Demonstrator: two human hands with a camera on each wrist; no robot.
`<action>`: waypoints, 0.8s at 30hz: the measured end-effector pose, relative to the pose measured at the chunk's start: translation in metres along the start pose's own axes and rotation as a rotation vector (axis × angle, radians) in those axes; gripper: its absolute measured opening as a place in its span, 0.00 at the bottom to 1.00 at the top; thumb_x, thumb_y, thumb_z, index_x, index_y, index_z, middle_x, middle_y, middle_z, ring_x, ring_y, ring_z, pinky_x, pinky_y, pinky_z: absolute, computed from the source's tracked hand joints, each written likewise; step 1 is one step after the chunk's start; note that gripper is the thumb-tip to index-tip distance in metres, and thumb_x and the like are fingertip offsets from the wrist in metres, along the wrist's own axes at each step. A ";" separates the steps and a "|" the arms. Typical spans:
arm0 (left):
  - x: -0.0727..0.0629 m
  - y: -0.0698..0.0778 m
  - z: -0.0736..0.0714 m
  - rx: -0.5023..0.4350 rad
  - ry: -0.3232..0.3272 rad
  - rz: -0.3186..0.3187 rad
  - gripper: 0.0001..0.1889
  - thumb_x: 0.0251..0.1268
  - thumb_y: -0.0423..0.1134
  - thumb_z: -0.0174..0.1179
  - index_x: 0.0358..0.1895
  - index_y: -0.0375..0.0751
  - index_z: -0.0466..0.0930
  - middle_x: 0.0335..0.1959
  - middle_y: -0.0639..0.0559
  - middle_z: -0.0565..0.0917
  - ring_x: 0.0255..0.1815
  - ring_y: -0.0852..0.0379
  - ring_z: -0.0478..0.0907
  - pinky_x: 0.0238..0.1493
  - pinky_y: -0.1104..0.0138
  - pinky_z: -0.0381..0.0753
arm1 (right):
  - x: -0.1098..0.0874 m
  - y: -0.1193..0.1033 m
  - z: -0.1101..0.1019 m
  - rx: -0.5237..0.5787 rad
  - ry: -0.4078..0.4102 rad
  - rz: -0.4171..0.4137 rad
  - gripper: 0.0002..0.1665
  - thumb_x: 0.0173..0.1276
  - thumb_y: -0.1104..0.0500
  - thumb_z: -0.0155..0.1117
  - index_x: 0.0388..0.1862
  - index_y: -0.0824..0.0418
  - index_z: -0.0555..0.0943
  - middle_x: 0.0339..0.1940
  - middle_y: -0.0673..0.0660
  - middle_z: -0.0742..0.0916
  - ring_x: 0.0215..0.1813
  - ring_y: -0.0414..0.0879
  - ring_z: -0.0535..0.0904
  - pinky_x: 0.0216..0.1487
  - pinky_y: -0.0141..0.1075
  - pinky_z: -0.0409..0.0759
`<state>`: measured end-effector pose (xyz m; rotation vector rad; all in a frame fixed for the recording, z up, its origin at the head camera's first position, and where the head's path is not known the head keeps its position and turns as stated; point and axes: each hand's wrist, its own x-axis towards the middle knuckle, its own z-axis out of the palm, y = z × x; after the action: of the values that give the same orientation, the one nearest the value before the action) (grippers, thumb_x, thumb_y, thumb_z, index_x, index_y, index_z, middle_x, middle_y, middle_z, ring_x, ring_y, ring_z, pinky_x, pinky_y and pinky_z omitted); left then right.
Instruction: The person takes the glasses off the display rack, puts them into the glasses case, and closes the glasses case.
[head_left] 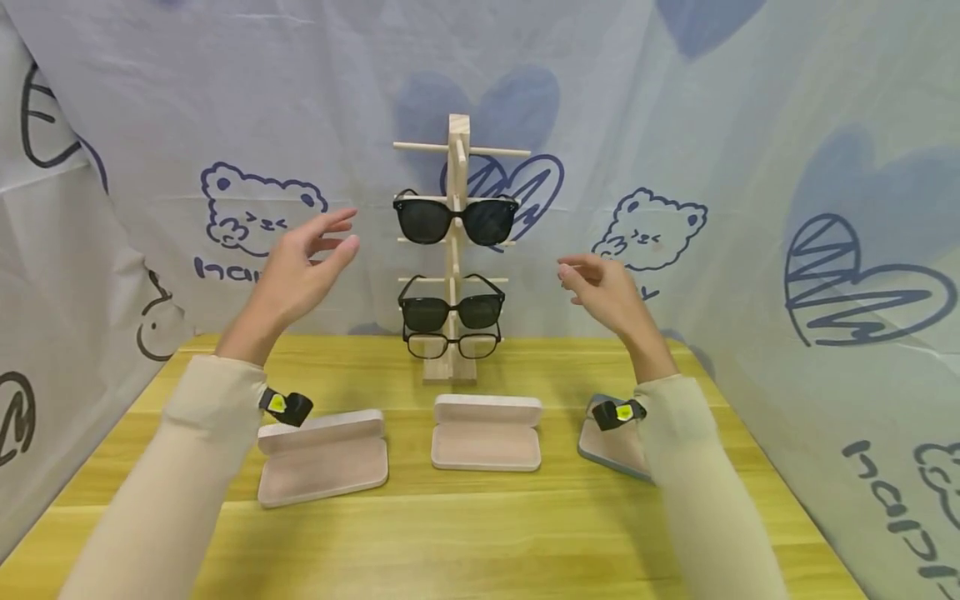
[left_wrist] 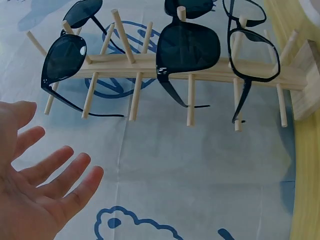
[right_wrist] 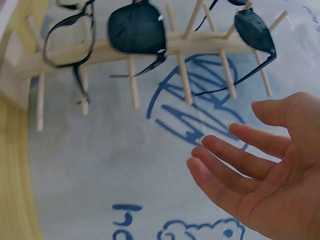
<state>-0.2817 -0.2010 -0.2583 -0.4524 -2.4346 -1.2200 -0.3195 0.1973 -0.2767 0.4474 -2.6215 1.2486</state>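
"Which step?"
"A reach, I judge: left grip (head_left: 303, 258) and right grip (head_left: 606, 290) are both empty, fingers loose, either side of the upper sunglasses (head_left: 474, 220) on the wooden rack (head_left: 453, 260). Lifting those would call for pinching both sides."
"Anything hidden?"
"The right sleeve (head_left: 701, 475) covers part of the blue-edged case (head_left: 606, 444) on the table (head_left: 450, 537)."

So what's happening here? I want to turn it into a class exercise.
A person holds up the left hand and right hand, one on each side of the stand, both empty. On the stand sit the upper sunglasses, with the lower sunglasses and clear glasses below. On the table in front, the left case and middle case lie open and empty; the right case is partly hidden by the right sleeve.
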 end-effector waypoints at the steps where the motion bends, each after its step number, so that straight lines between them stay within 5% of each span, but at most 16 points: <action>1: 0.003 0.002 0.000 -0.001 0.002 0.000 0.27 0.81 0.53 0.52 0.78 0.56 0.67 0.75 0.40 0.73 0.72 0.37 0.74 0.66 0.38 0.77 | 0.002 -0.004 0.000 0.017 0.005 -0.002 0.27 0.82 0.48 0.55 0.70 0.63 0.77 0.64 0.66 0.85 0.62 0.61 0.83 0.61 0.51 0.86; 16: 0.029 0.019 0.007 -0.049 0.013 -0.027 0.27 0.80 0.58 0.50 0.78 0.61 0.67 0.75 0.45 0.73 0.70 0.43 0.76 0.64 0.44 0.80 | 0.023 -0.054 0.012 0.193 0.081 -0.023 0.28 0.81 0.46 0.57 0.73 0.57 0.75 0.65 0.63 0.85 0.61 0.59 0.86 0.58 0.44 0.88; 24: 0.036 0.025 0.014 -0.059 0.033 -0.022 0.25 0.80 0.55 0.52 0.75 0.55 0.72 0.73 0.40 0.75 0.68 0.36 0.76 0.66 0.40 0.76 | 0.035 -0.065 0.025 0.260 0.089 -0.098 0.29 0.81 0.50 0.57 0.76 0.58 0.72 0.63 0.66 0.85 0.56 0.59 0.86 0.56 0.44 0.88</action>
<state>-0.3050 -0.1709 -0.2318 -0.4201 -2.3867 -1.3011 -0.3305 0.1326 -0.2343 0.5424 -2.3432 1.5454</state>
